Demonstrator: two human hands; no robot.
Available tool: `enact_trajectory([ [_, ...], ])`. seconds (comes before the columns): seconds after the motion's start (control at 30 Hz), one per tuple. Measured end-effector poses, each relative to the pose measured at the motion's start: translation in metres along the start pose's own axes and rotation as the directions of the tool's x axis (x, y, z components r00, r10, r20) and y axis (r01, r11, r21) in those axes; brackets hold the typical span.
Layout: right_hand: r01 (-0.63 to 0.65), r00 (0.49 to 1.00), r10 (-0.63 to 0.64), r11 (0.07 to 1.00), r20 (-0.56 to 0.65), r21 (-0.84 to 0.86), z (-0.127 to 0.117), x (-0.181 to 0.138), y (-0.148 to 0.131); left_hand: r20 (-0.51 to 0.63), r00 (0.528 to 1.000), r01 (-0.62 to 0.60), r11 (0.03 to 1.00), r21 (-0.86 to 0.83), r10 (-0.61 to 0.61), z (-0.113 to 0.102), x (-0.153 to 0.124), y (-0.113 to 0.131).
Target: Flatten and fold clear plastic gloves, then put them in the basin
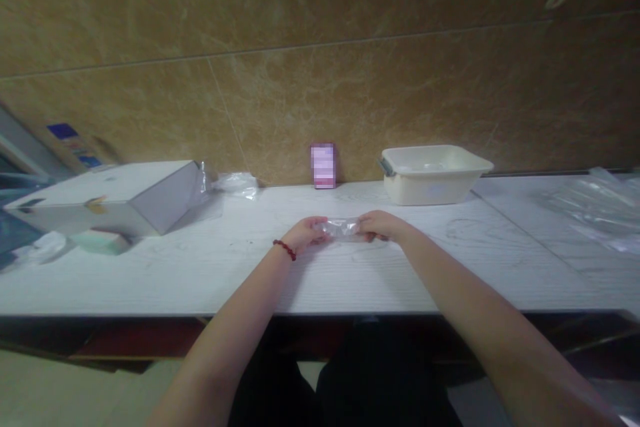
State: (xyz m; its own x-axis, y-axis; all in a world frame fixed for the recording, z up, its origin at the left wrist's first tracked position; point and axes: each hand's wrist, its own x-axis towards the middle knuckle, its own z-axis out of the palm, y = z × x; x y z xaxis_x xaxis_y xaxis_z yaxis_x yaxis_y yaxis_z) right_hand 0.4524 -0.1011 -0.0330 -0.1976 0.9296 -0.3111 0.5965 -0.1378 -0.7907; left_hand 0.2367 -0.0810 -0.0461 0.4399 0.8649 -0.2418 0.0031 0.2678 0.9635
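Two-handed pinch on a small crumpled clear plastic bag (pixel 343 229), left hand (pixel 306 232) and right hand (pixel 381 225) curled tight around its ends over the white wood-grain tabletop (pixel 200 267). Contents too blurred to tell.

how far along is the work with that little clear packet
Done: nothing shows as finished; what the cream tub holds cannot be made out. In hand: the left hand and right hand pinch the ends of a small clear packet over the white table. Remaining: more clear plastic lies at the far right, untouched.
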Motion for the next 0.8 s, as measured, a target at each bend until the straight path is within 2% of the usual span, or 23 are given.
enact_trajectory([
  [0.07, -0.02, 0.999, 0.017, 0.995, -0.028, -0.098, 0.001, -0.001, -0.001, -0.024, 0.999, -0.018, 0.994, 0.109, 0.021, 0.002, -0.001, 0.0],
  [0.27, -0.052, 0.966, -0.044, 0.933, -0.256, -0.355, -0.006, -0.007, -0.002, -0.028, 0.997, -0.067, 0.959, 0.277, 0.078, 0.002, 0.0, -0.002],
  [0.33, -0.039, 0.903, -0.156, 0.898, -0.4, -0.438, -0.009, -0.008, -0.004, -0.027, 0.995, -0.079, 0.94, 0.333, 0.093, 0.001, 0.001, -0.004],
  [0.4, 0.033, 0.786, -0.326, 0.871, -0.526, -0.49, -0.007, -0.009, -0.009, -0.033, 0.994, -0.086, 0.921, 0.381, 0.107, 0.001, 0.002, -0.006],
  [0.47, 0.163, 0.681, -0.482, 0.833, -0.551, -0.528, 0.003, -0.01, -0.017, -0.046, 0.991, -0.09, 0.897, 0.434, 0.122, 0.002, 0.002, -0.006],
  [0.5, 0.233, 0.661, -0.542, 0.806, -0.52, -0.544, 0.011, -0.01, -0.023, -0.051, 0.991, -0.089, 0.885, 0.458, 0.126, 0.003, 0.001, -0.005],
  [0.57, 0.321, 0.673, -0.593, 0.772, -0.441, -0.548, 0.03, -0.009, -0.033, -0.05, 0.99, -0.089, 0.866, 0.492, 0.131, 0.005, 0.0, -0.004],
  [0.63, 0.362, 0.732, -0.586, 0.767, -0.347, -0.53, 0.05, -0.006, -0.041, -0.012, 0.985, -0.142, 0.843, 0.518, 0.173, 0.005, 0.0, -0.004],
  [0.73, 0.364, 0.785, -0.56, 0.763, -0.265, -0.534, 0.075, 0.002, -0.042, 0.069, 0.963, -0.256, 0.811, 0.527, 0.259, 0.004, 0.002, -0.006],
  [0.8, 0.34, 0.811, -0.535, 0.759, -0.236, -0.555, 0.083, 0.007, -0.038, 0.093, 0.965, -0.258, 0.83, 0.495, 0.245, 0.003, 0.004, -0.009],
])
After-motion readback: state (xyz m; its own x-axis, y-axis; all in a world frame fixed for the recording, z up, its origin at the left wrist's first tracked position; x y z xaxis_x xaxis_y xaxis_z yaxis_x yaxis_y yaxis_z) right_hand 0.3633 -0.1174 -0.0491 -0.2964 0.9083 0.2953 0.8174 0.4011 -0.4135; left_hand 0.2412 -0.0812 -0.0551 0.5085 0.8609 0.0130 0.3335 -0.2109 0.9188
